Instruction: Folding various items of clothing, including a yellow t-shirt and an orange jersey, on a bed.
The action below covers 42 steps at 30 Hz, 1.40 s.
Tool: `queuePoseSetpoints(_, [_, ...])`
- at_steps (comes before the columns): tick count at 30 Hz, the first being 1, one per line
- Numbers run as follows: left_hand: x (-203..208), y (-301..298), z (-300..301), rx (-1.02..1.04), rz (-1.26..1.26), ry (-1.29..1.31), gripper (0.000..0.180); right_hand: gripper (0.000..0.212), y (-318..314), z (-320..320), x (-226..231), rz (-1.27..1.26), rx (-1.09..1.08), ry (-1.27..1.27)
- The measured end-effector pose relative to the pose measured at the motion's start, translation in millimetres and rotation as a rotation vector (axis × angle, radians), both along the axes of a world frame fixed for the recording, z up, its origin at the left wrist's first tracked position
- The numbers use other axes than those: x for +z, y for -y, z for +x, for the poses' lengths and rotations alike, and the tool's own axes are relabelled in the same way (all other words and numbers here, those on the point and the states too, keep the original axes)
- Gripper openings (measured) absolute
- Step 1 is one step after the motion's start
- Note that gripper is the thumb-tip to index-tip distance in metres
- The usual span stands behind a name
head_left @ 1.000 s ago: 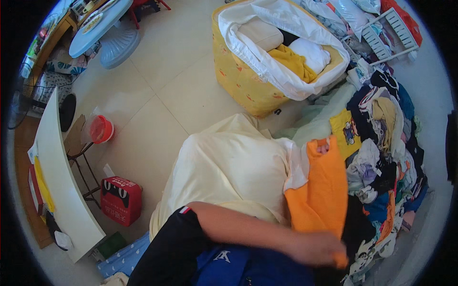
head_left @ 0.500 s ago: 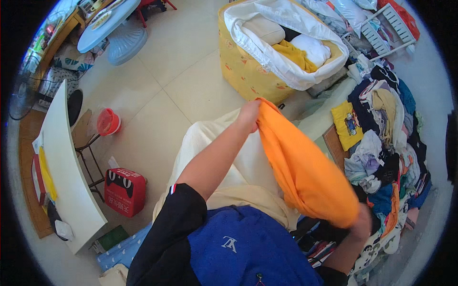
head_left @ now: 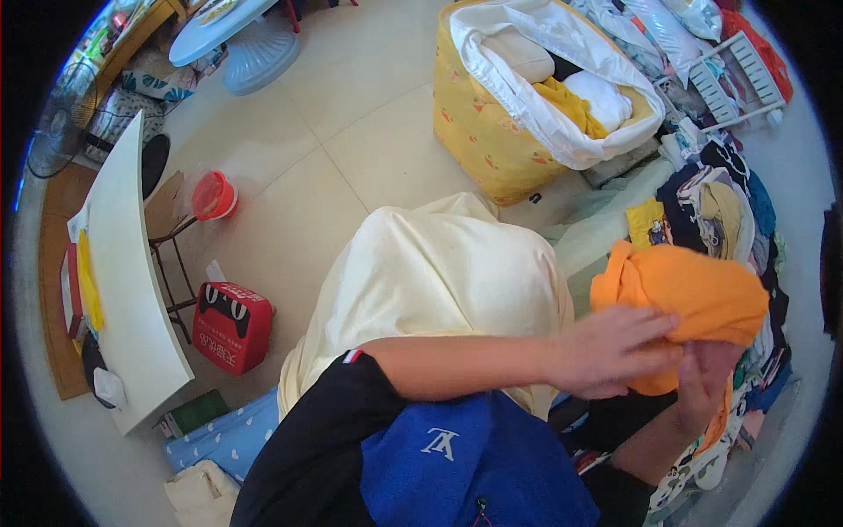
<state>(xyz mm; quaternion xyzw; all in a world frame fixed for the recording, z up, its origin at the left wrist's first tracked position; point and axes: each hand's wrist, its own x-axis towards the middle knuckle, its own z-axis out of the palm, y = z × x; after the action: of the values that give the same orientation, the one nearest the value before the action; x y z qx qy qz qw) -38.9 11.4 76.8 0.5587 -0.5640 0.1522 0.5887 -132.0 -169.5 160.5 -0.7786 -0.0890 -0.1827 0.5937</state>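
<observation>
An orange garment (head_left: 694,281), bunched and folded over, is held up at my right side, above the heap of clothes. My right hand (head_left: 705,379) grips it from the near side, with part of the hand covered by the cloth. Reaching across my body, my left hand (head_left: 615,351) lies against the garment's left side, its fingers stretched out and slightly blurred. What kind of garment it is, I cannot tell. Below my left forearm, a cream cloth (head_left: 439,272) covers my lap.
Ahead stands a yellow fabric bin (head_left: 492,132) with a white lining and clothes inside. A heap of clothes (head_left: 724,211) runs along the right, near a white rack (head_left: 738,79). At left are a white table (head_left: 132,307), a red box (head_left: 231,328) and a red bucket (head_left: 213,195).
The orange garment has gone from hanging stretched between my hands to a bunch at my right. My left hand has swung right and down to it. The view has shifted slightly.
</observation>
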Motion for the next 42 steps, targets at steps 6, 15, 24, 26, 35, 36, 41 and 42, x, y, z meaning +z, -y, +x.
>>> queuePoseSetpoints(6, [-81,2,-17,0.07,0.49,-0.025,0.05,0.077,23,-23,9,0.102,-0.273,0.002])
queuePoseSetpoints(15, [-98,-27,-20,0.327,0.709,0.057,0.048,0.054,98,-31,33,0.666,-0.535,0.287])
queuePoseSetpoints(24, [-47,-2,-37,-0.062,0.142,-0.302,0.034,0.052,18,-30,-58,1.076,0.142,-0.162])
queuePoseSetpoints(26, [-42,5,-37,-0.132,-0.058,-0.34,0.029,0.053,3,-33,-61,1.067,0.067,-0.136])
queuePoseSetpoints(35, [-63,51,-18,-0.015,0.424,-0.724,0.043,0.077,-33,-47,-53,0.379,-0.06,0.046])
queuePoseSetpoints(36, [-64,51,-9,-0.068,0.585,-0.7,0.06,0.079,-35,-47,-55,0.28,-0.053,0.053])
queuePoseSetpoints(41, [-72,54,20,-0.051,0.746,-0.864,0.072,0.08,-48,-50,-66,0.121,-0.152,-0.052])
queuePoseSetpoints(42, [-78,54,30,0.078,0.513,-0.75,0.069,0.079,-51,-49,-71,0.267,-0.252,-0.105])
